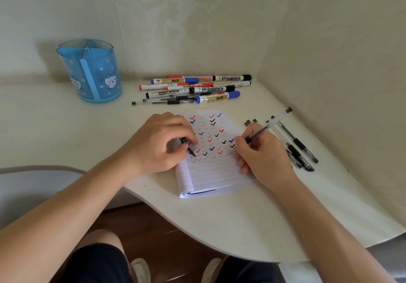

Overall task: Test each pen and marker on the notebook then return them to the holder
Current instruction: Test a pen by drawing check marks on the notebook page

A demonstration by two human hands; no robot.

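Right hand (pixel 261 153) grips a pen (pixel 267 124) at the right edge of the notebook (pixel 211 173); left hand (pixel 160 142) pinches, seemingly, a cap (pixel 186 143).

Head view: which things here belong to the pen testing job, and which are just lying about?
Job: notebook; pen in the right hand; cap in the left hand; pile of markers and pens; loose gel pens; blue holder.
Not the job: wooden floor; shoes; wall.
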